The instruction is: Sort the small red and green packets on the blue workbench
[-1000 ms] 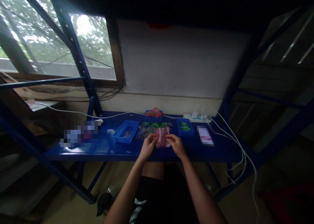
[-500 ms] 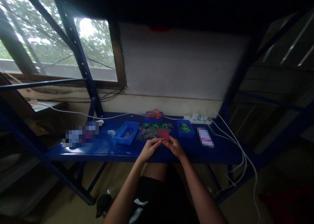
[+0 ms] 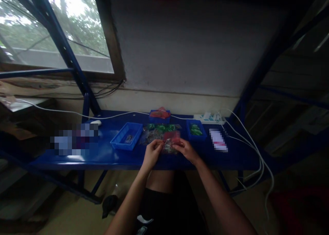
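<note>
Between my hands is a small red plastic bag point(image 3: 172, 136), with clear, shiny material showing at its near side. My left hand point(image 3: 153, 151) pinches the left edge of the bag. My right hand point(image 3: 187, 149) grips its right edge, fingers bent. Just beyond and to the left lie clear plastic packets point(image 3: 151, 136) on the blue table. Behind these is a row of green packets point(image 3: 164, 127). What the clear packets contain is too small to make out.
A blue tray point(image 3: 123, 146) with a small clear packet stands left. Another blue tray point(image 3: 191, 136) holds green packets; a third blue tray point(image 3: 159, 119) at the back holds red bags. A white power strip point(image 3: 209, 118) with cables and a pinkish-white blurred object point(image 3: 218, 140) are right.
My hands have moved apart, and the red bag is spread between them with clear, shiny material now visible. The head view has tilted down and come closer to the table.
</note>
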`<state>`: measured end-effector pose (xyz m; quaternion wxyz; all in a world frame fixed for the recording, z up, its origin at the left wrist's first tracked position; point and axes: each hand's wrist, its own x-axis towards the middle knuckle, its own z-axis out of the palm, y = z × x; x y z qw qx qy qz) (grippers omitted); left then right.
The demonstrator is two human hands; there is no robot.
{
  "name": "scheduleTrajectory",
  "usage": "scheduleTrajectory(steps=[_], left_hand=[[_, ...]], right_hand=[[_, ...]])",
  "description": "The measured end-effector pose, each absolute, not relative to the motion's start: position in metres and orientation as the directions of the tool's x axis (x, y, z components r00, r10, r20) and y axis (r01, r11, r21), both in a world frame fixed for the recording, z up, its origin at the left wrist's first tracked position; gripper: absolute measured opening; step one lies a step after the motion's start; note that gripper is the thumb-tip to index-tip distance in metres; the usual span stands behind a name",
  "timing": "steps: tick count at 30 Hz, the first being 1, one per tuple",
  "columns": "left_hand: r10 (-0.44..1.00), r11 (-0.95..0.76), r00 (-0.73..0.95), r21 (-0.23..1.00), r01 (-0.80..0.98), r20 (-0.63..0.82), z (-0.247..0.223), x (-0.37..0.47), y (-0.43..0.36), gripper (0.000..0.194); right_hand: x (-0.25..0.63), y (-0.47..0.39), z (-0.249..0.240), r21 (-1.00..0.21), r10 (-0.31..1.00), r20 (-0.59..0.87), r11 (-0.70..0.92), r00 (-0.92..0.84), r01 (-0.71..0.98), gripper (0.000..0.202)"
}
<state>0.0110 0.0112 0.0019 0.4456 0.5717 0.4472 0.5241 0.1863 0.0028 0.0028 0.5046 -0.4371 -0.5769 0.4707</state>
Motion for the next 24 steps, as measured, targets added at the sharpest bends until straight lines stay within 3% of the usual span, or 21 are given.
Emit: scheduleTrajectory(steps=[4,7,10,13,16,19,24], left_hand=[[0.975,-0.207,0.085,0.978,0.039,0.203,0.010,0.006,0.014,0.031],[0.958,-0.284,0.090,0.949,0.139,0.273,0.015,-0.004,0.018,0.027],[0.928,-0.370,0.069,0.882,0.291,0.367,0.014,-0.017,0.020,0.020],[0.911,-0.405,0.108,0.816,0.412,0.397,0.007,-0.026,0.019,0.020],[0.911,-0.411,0.174,0.780,0.471,0.375,-0.002,-0.030,0.018,0.023],[0.916,-0.401,0.238,0.769,0.498,0.323,-0.010,-0.029,0.018,0.024],[0.909,-0.417,0.270,0.730,0.541,0.319,-0.018,-0.028,0.020,0.024]], right_hand=[[0.196,0.010,0.021,-0.960,0.965,0.212,0.235,-0.156,0.150,0.021],[0.202,0.031,0.049,-0.884,0.937,0.318,0.349,-0.145,0.310,0.019],[0.200,0.068,0.083,-0.683,0.851,0.519,0.472,-0.085,0.558,0.020],[0.187,0.113,0.108,-0.440,0.753,0.640,0.521,-0.151,0.732,0.029],[0.165,0.150,0.110,-0.266,0.768,0.567,0.512,-0.297,0.817,0.034],[0.144,0.168,0.091,-0.132,0.821,0.335,0.527,-0.463,0.840,0.027],[0.132,0.169,0.067,-0.084,0.826,0.274,0.530,-0.492,0.844,0.027]])
